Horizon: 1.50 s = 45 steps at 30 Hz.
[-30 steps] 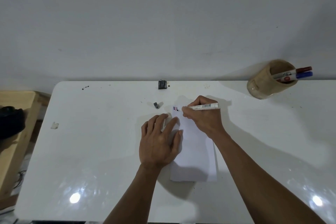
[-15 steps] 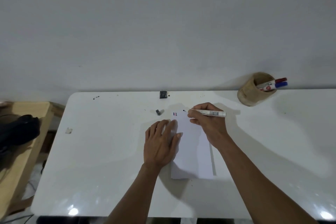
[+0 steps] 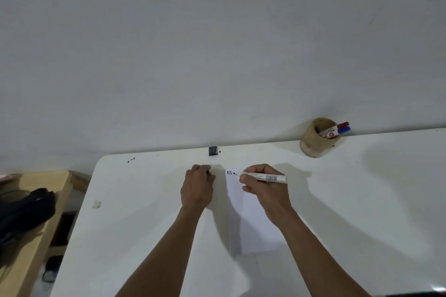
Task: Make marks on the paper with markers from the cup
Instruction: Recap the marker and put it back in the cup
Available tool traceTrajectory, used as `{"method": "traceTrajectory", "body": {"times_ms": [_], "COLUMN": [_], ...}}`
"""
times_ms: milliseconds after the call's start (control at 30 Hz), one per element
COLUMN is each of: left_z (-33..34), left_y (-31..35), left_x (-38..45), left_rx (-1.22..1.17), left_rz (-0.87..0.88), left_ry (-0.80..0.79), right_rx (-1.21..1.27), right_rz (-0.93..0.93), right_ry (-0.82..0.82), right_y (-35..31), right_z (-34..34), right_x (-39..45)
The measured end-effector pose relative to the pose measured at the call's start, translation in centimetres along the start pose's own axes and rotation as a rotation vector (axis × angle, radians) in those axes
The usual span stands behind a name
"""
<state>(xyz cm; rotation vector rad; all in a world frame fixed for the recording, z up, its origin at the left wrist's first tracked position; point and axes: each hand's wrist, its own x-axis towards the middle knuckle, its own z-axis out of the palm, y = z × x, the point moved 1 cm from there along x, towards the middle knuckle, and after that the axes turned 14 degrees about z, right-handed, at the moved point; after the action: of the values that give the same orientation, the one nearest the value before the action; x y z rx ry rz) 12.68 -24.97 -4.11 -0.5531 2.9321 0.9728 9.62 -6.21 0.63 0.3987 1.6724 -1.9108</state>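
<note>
A white sheet of paper (image 3: 255, 229) lies on the white table (image 3: 135, 224), with short dark marks (image 3: 229, 172) at its top left corner. My right hand (image 3: 268, 193) holds an uncapped white marker (image 3: 268, 177); its black tip sits just right of those marks. My left hand (image 3: 198, 188) is off the paper, to its left, with fingers curled over a small dark marker cap (image 3: 208, 171) that shows only partly. A tan cup (image 3: 313, 144) stands at the back right, holding a red-capped marker (image 3: 342, 125) and a blue-capped marker (image 3: 344, 130).
A small black block (image 3: 212, 150) sits at the table's far edge by the wall. A scrap of tape (image 3: 96, 204) lies near the left edge. Beside the table on the left, a wooden bench (image 3: 45, 200) carries a black object (image 3: 24, 210).
My left hand lifted off the paper and went left and forward to where the cap lay. The marker tip came off the marks. The camera tilted up.
</note>
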Motion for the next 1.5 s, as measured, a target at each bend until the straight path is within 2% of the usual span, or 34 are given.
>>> {"method": "traceTrajectory", "body": {"times_ms": [67,133,300,400,567,900,1100,1300,1400,1433,1500], "left_z": [0.1,-0.2,-3.1,-4.9,-6.3,-6.7,-5.7,-4.1,-3.8,-3.8,-3.9], "left_y": [-0.1,0.0,1.8,3.0,3.6,4.8,6.1,7.0,7.8,8.1,9.0], "left_x": [0.0,-0.3,-2.9,-5.1,-7.4,-9.1,-8.3,-7.5,-6.6,-6.2,-5.5], "left_rx": [-0.008,-0.125,-0.719,-1.084,-1.351,-1.369,-1.359,-1.341,-1.339,-1.340,-1.317], "left_rz": [0.020,-0.016,-0.161,-0.200,-0.209,-0.124,-0.061,-0.072,-0.100,-0.106,-0.093], "left_ry": [0.010,0.052,0.210,0.248,0.213,0.187,0.205,0.156,0.191,0.208,0.217], "right_rx": [-0.013,-0.033,-0.044,-0.052,-0.079,-0.096,0.168,0.252,0.309,0.265,-0.014], "right_rz": [-0.004,-0.012,-0.081,-0.155,-0.192,-0.166,-0.076,0.047,0.025,-0.014,-0.132], "right_ry": [0.005,0.005,0.022,0.019,0.005,0.053,0.041,-0.004,0.116,0.171,0.256], "right_y": [0.0,-0.3,-2.0,-2.8,-3.2,-1.7,-1.6,-2.1,-2.8,-3.2,-4.1], "right_z": [0.2,0.6,2.0,3.0,4.5,4.8,3.7,1.7,-1.0,-2.1,-4.4], "right_x": [-0.4,-1.0,-3.1,-4.5,-6.2,-7.7,-7.7,-7.7,-7.5,-7.4,-6.9]}}
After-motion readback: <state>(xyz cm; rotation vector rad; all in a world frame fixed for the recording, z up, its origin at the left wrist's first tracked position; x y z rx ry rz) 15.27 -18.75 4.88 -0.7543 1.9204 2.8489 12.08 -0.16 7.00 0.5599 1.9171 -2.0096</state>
